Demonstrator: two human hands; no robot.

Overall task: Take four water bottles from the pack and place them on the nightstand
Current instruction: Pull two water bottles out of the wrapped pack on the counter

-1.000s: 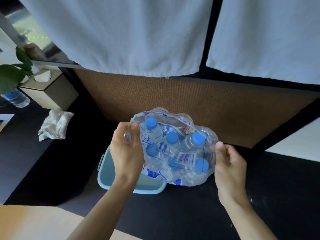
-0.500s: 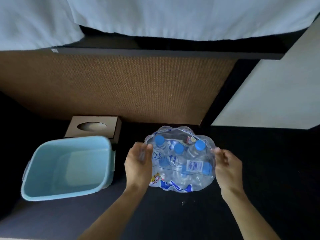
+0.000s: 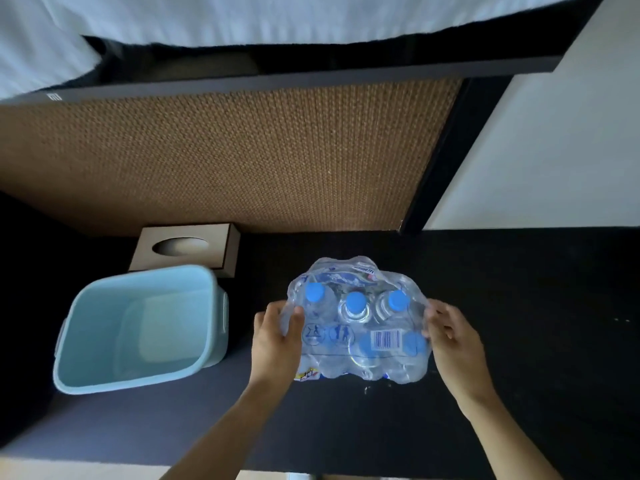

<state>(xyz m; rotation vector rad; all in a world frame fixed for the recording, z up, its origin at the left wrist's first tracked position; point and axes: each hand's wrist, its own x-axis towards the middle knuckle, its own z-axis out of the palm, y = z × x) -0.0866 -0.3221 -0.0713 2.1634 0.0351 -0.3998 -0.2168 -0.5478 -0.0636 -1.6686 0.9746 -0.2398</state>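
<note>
A white bed sheet is seen across the top, w/ a dark frame rail below it and a woven brown panel under that. A white surface is seen at upper right. The lower half is taken up by the dark floor, which carries everything else.

A light-blue plastic bin, open at the top, is set on the floor at left, well apart from the right edge of view. Just behind its far rim a brown tissue box w/ an oval slot is placed against the foot of the woven panel; whether box and bin touch cannot be told.

The shrink-wrapped pack of water bottles is found right of the bin, near but apart from it, approx. centre of the floor area. It is held btwn both hands, and whether its base rests on the floor cannot be told. Three blue caps are seen in a row under the clear film, w/ at least one more beside the barcode label.

The left hand is pressed on the pack's left side, thumb laid over the film. The right hand is closed on the right side, fingers curled at the wrap. The hands are kept apart by the pack's width. The film appears unopened; no bottle is seen outside it.
</note>
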